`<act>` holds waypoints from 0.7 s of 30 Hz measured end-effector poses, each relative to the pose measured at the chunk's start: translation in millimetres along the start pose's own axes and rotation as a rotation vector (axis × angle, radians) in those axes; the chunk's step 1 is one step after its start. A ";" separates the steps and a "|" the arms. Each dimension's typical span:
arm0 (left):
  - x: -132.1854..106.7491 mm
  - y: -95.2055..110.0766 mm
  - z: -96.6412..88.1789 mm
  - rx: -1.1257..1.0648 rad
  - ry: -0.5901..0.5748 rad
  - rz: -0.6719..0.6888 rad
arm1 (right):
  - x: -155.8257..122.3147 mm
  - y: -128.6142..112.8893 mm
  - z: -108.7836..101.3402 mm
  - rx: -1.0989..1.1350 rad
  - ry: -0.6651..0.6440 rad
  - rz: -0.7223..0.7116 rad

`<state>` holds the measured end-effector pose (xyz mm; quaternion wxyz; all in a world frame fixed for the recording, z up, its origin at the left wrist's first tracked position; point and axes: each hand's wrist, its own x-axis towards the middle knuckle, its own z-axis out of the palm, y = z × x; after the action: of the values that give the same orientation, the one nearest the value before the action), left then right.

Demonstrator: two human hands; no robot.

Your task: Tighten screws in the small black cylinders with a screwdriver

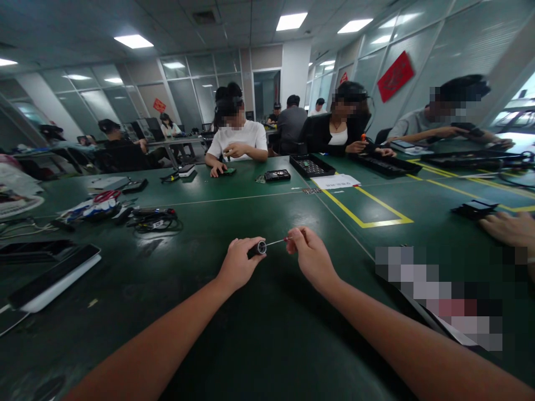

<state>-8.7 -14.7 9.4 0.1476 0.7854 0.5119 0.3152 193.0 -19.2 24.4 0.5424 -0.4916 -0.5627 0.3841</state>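
Over the green table, my left hand [239, 260] is closed around a short black cylinder [261, 248] whose round, silver-ringed end faces me. My right hand [310, 255] pinches a thin screwdriver [276, 242] by its red end, most of which the fingers hide. The screwdriver's metal shaft points left and its tip reaches the cylinder's rim; whether it goes inside I cannot tell. Both hands are slightly raised above the table, close to each other.
Coiled black cables [155, 220] and a pile of tools lie left, beyond a black-and-white box [58, 278]. Yellow tape [384, 224] marks the table at right, near a paper sheet [336, 181] and black trays [312, 166]. Co-workers sit opposite; another person's hand [507, 227] rests at right.
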 end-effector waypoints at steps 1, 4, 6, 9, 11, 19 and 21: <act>0.2 0.4 -0.7 0.017 -0.008 0.016 | 2.2 2.1 -0.1 0.091 0.021 0.068; 1.4 -0.7 -2.0 0.065 -0.007 0.032 | 8.4 9.2 -1.4 0.248 0.095 0.221; 1.9 -3.5 -1.7 0.071 -0.009 0.009 | 9.4 10.0 -2.2 0.220 0.151 0.179; 1.7 -7.6 0.4 0.055 -0.017 -0.006 | 4.6 3.4 -2.3 0.095 0.134 0.060; 1.5 -8.8 1.6 0.046 -0.004 -0.001 | -0.4 -2.5 -2.1 -0.025 0.105 -0.007; 1.3 -5.3 -1.2 0.031 0.006 -0.005 | -8.9 -8.1 -1.4 -0.278 0.018 -0.138; 1.2 -6.3 -1.6 0.030 0.004 -0.004 | -8.6 -8.3 -1.6 -0.258 -0.040 -0.135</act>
<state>-13.9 -11.0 7.6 0.1354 0.7858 0.5186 0.3086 192.9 -29.5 30.7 0.4879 -0.5103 -0.6501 0.2809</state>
